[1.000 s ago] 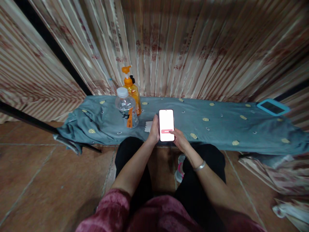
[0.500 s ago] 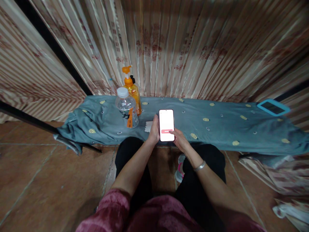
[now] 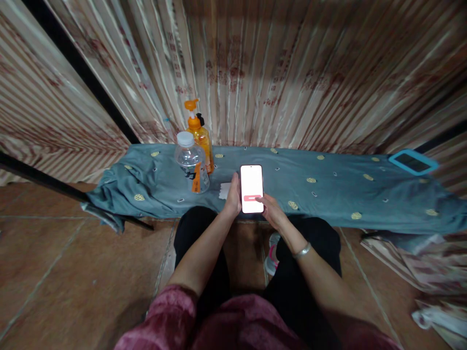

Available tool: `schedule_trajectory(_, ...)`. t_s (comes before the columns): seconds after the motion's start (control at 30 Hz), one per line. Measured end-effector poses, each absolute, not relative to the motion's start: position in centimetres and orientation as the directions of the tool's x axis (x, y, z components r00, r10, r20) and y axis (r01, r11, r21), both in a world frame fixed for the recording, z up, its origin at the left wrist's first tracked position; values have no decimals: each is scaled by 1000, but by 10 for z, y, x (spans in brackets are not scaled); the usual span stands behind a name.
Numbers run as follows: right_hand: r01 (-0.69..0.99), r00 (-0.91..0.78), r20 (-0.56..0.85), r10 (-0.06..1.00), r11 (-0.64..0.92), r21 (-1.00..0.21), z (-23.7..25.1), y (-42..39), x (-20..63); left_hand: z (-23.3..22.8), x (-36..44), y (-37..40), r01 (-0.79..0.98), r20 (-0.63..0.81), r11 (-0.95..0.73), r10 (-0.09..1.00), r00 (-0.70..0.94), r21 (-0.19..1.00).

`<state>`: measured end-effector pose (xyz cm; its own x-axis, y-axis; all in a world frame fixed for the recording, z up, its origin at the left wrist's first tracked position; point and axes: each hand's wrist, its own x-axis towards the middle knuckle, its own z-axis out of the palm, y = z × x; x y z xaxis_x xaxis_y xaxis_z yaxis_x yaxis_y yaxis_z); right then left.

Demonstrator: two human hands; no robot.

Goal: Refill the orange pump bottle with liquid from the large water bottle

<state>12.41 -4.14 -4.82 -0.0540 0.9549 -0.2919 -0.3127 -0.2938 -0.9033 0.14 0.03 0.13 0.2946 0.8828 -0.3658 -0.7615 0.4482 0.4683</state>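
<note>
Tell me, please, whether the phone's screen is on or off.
On: the phone, between the left hand and the right hand, glows bright white, with a red bar in its lower part.

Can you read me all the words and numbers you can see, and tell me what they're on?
None can be read for sure.
Clear bottle: one big dark character, maybe "力", and tiny marks on its orange label, too small.
Phone: white writing on its red button, too small.
Curtain: reddish marks like writing, too blurred.
</note>
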Motion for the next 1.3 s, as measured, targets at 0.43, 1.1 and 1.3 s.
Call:
schedule_trajectory(0.43, -305, -38, -301, 953, -298, -905, -46, -41, 124, 0, 0, 0, -762, -350, 446, 886, 303, 470)
schedule_trajectory(1.1, -310, -45, -304, 952, -303, -901, -45, -42, 124, -2, 0, 2, -758, -353, 470, 875, 332, 452)
schedule_trajectory(1.3, -312, -53, -298, 953, -300, -902, -46, -41, 124, 2, 0, 1, -757, -363, 462, 877, 313, 462)
